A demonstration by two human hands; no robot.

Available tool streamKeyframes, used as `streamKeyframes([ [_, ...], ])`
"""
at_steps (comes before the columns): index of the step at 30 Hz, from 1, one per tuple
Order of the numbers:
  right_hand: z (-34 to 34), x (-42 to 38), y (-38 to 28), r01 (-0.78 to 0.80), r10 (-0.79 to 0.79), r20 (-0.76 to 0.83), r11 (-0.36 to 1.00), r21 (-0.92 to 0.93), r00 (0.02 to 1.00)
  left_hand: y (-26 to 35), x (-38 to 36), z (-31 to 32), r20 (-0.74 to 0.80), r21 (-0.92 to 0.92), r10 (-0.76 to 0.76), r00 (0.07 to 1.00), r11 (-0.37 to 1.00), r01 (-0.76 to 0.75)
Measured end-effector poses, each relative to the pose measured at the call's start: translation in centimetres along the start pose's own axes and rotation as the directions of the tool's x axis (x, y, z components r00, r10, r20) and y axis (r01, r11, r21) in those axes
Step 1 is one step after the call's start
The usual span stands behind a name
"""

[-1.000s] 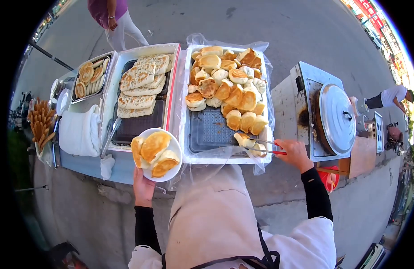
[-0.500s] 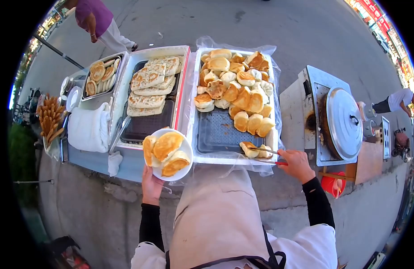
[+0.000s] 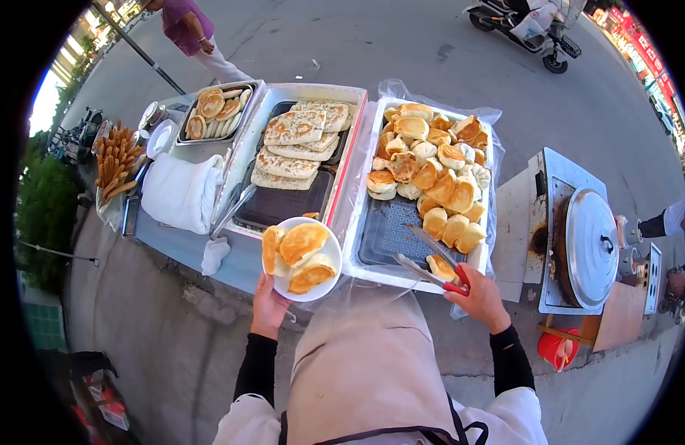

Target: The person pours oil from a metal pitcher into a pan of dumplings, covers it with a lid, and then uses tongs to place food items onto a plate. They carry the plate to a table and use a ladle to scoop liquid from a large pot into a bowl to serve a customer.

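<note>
A: What is the biggest thing by the white tray [image 3: 372,276]?

B: Its own pile of fried buns [image 3: 431,167], filling the far half of the tray. The near half shows bare perforated liner. Left of the tray sits a dark pan of flatbreads [image 3: 294,144], and farther left again a folded white cloth [image 3: 181,194]. Right of the tray stands a cooker with a metal lid [image 3: 591,248].

A: And the hands?

B: The left hand [image 3: 268,305] is closed under a white plate [image 3: 329,278], held just off the tray's near left corner. Three browned buns lie on it. The right hand [image 3: 480,293] grips red-handled tongs [image 3: 425,259] at the tray's near right corner. The blades stand apart and hold nothing.

A: Where is the nearest loose bun?

B: A single bun [image 3: 440,267] lies in the tray's near right corner, right beside the tongs.

A: How would it handle?

B: I judge it light and soft, with a crisp fried face that may be greasy. Squeezed hard it would likely dent or split. The broad sides look the safest place to pinch it gently.
</note>
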State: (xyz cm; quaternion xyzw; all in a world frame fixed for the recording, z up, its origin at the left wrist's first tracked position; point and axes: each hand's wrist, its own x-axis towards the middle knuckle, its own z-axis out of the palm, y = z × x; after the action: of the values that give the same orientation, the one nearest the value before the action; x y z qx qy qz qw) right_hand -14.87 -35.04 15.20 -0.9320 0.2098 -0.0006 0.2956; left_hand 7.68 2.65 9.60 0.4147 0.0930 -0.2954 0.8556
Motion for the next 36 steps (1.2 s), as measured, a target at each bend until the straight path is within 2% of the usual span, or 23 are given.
streamKeyframes([
  [2, 2.5, 1.3, -2.6, -0.088, 0.077, 0.091, 0.988, 0.124, 0.993, 0.5, 0.6, -0.5, -0.011, -0.007, -0.023, 1.0, 1.0, 0.023],
  [3, 5.0, 1.9, -2.5, -0.074, 0.066, 0.047, 0.975, 0.21, 0.997, 1.1, 0.8, -0.5, -0.004, -0.005, -0.021, 1.0, 1.0, 0.021],
  [4, 6.9, 2.5, -3.3, -0.075, 0.069, 0.037, 0.975, 0.209, 0.997, 1.7, 1.1, -0.4, -0.002, 0.017, -0.033, 0.999, 0.999, 0.033],
  [6, 9.8, 4.0, -5.4, -0.151, 0.154, 0.019, 0.929, 0.337, 0.988, 2.5, 2.6, -0.4, 0.017, 0.038, -0.049, 0.999, 0.998, 0.048],
  [9, 13.7, 6.1, -8.7, -0.237, 0.253, 0.013, 0.888, 0.395, 0.967, 4.4, 5.0, -2.1, 0.033, 0.082, -0.097, 0.995, 0.992, 0.094],
  [11, 17.6, 7.4, -9.7, -0.221, 0.264, -0.043, 0.878, 0.425, 0.964, 5.3, 7.0, -2.7, 0.152, 0.124, -0.127, 0.98, 0.986, 0.109],
  [12, 19.4, 8.1, -10.0, -0.202, 0.275, -0.104, 0.871, 0.448, 0.956, 5.9, 7.8, -3.0, 0.165, 0.13, -0.144, 0.976, 0.984, 0.123],
  [13, 20.8, 8.7, -10.4, -0.238, 0.304, -0.075, 0.858, 0.456, 0.95, 6.3, 8.7, -3.2, 0.166, 0.153, -0.167, 0.972, 0.978, 0.142],
  [14, 22.2, 9.1, -10.8, -0.261, 0.337, -0.091, 0.85, 0.457, 0.937, 6.6, 9.6, -3.2, 0.171, 0.177, -0.194, 0.966, 0.971, 0.163],
  [16, 23.7, 9.6, -12.2, -0.172, 0.255, -0.381, 0.956, 0.239, 0.889, 7.6, 10.4, -2.0, 0.197, 0.213, -0.237, 0.951, 0.958, 0.194],
  [17, 23.8, 9.9, -12.7, -0.217, 0.29, -0.324, 0.946, 0.243, 0.901, 8.0, 10.8, -1.4, 0.197, 0.236, -0.244, 0.949, 0.952, 0.196],
  [20, 24.6, 11.2, -13.8, -0.356, 0.419, -0.332, 0.904, 0.237, 0.845, 8.4, 12.3, -1.3, 0.236, 0.241, -0.297, 0.925, 0.94, 0.241],
  [21, 23.8, 11.5, -15.0, -0.458, 0.484, -0.274, 0.875, 0.159, 0.831, 8.4, 12.8, -1.3, 0.263, 0.256, -0.311, 0.913, 0.935, 0.245],
  [22, 23.1, 11.6, -15.9, -0.476, 0.504, -0.286, 0.864, 0.167, 0.815, 8.5, 13.1, -1.3, 0.277, 0.27, -0.331, 0.902, 0.928, 0.257],
  [24, 22.1, 11.2, -17.2, -0.504, 0.502, -0.211, 0.862, 0.049, 0.839, 8.3, 13.7, -1.2, 0.269, 0.28, -0.334, 0.904, 0.925, 0.258],
  [26, 21.2, 10.2, -17.7, -0.56, 0.559, -0.231, 0.826, 0.066, 0.796, 8.3, 13.9, -0.6, 0.296, 0.317, -0.354, 0.887, 0.913, 0.258],
  [28, 19.9, 8.1, -17.7, -0.404, 0.422, -0.388, 0.905, 0.133, 0.82, 8.0, 14.2, -0.3, 0.329, 0.381, -0.373, 0.868, 0.893, 0.24],
  [29, 19.2, 6.6, -17.6, -0.471, 0.491, -0.422, 0.868, 0.159, 0.762, 7.8, 14.2, 0.3, 0.361, 0.416, -0.398, 0.844, 0.878, 0.236],
  [31, 17.9, 3.0, -16.9, -0.173, 0.221, -0.632, 0.975, 0.138, 0.743, 7.4, 13.7, 2.2, 0.421, 0.478, -0.451, 0.787, 0.848, 0.229],
  [32, 17.5, 0.5, -16.3, -0.248, 0.281, -0.662, 0.958, 0.146, 0.695, 7.0, 13.3, 3.1, 0.446, 0.503, -0.473, 0.76, 0.835, 0.225],
  [34, 17.3, -4.3, -15.7, -0.12, 0.24, -0.676, 0.968, 0.22, 0.697, 5.6, 13.3, 4.3, 0.452, 0.545, -0.503, 0.737, 0.81, 0.219],
  [35, 17.4, -6.8, -15.1, -0.164, 0.266, -0.701, 0.964, 0.211, 0.661, 4.5, 13.0, 5.3, 0.466, 0.551, -0.525, 0.712, 0.802, 0.231],
  [36, 18.0, -9.8, -14.5, -0.253, 0.381, -0.677, 0.925, 0.284, 0.63, 3.5, 12.5, 6.4, 0.479, 0.554, -0.542, 0.69, 0.797, 0.24],
])
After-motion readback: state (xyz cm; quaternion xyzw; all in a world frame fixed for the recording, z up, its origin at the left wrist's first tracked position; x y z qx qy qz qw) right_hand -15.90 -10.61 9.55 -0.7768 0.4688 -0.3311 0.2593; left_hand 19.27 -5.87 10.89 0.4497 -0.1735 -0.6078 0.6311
